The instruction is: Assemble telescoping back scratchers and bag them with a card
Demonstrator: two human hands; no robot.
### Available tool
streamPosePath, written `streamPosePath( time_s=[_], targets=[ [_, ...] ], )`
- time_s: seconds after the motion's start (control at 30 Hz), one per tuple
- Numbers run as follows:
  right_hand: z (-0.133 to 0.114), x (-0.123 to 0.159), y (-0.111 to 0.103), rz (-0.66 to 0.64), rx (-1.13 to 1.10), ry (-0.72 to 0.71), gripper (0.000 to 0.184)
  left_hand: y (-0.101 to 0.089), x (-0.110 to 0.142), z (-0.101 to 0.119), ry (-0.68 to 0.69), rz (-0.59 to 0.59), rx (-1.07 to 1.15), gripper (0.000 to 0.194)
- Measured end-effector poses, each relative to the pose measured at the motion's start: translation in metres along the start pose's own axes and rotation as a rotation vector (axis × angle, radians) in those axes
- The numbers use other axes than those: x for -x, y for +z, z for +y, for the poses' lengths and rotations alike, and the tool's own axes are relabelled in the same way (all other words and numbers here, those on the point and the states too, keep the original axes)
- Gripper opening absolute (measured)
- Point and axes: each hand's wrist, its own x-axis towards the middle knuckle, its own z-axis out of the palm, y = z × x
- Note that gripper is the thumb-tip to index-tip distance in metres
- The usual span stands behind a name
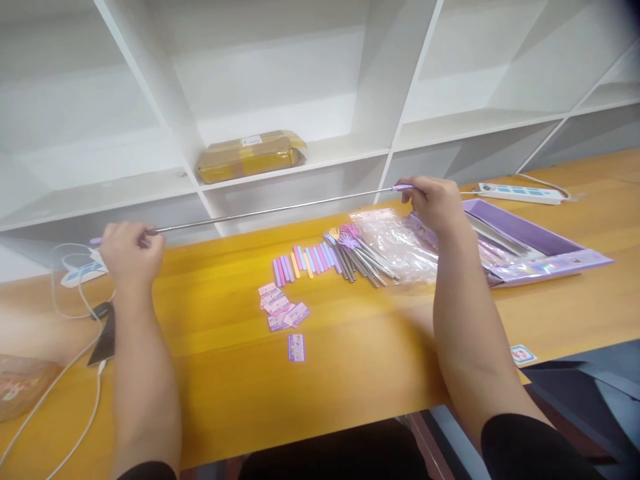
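Observation:
Stretched across the view is a thin metal telescopic back scratcher point(280, 210), pulled out long above the table. My left hand point(131, 250) is closed round its left end, with a bit of purple showing past the fingers. At the other end my right hand point(434, 203) grips by the purple part point(403, 187). Below the rod lie several short back scratchers point(357, 253) with coloured claw heads and metal shafts. Beside them is a row of pink, purple and orange sticks point(305, 261). Small printed cards point(277, 305) lie nearer, one card point(296, 348) apart from the others.
Clear plastic bags point(395, 243) and a purple open box point(545, 233) are on the right. Power strips point(520, 193) stand at the back right and far left point(83, 273). White cables and a dark phone-like device point(103, 343) lie left. A taped parcel point(253, 157) rests on the shelf.

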Motion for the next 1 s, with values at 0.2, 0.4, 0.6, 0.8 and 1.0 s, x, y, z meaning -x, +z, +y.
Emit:
streamPosePath(
  time_s=[0.2,0.4,0.6,0.8,1.0],
  targets=[
    [0.002,0.002,0.001,-0.039,-0.037,0.094,0.031,0.007,0.002,0.012,-0.054,-0.034,0.032,0.007],
    [0.001,0.001,-0.004,-0.025,-0.075,0.173,0.028,0.007,0.000,0.016,-0.132,-0.067,-0.003,0.004],
    [-0.004,-0.003,-0.007,0.010,-0.055,0.186,0.031,0.009,0.001,0.016,-0.066,-0.111,0.029,0.009],
    [-0.016,-0.005,-0.009,0.046,-0.005,0.137,0.035,0.007,0.001,0.013,0.009,-0.104,0.036,0.014],
    [-0.018,-0.007,-0.009,0.067,0.052,0.088,0.031,0.005,0.001,0.011,-0.013,-0.137,0.011,0.013]
  ],
)
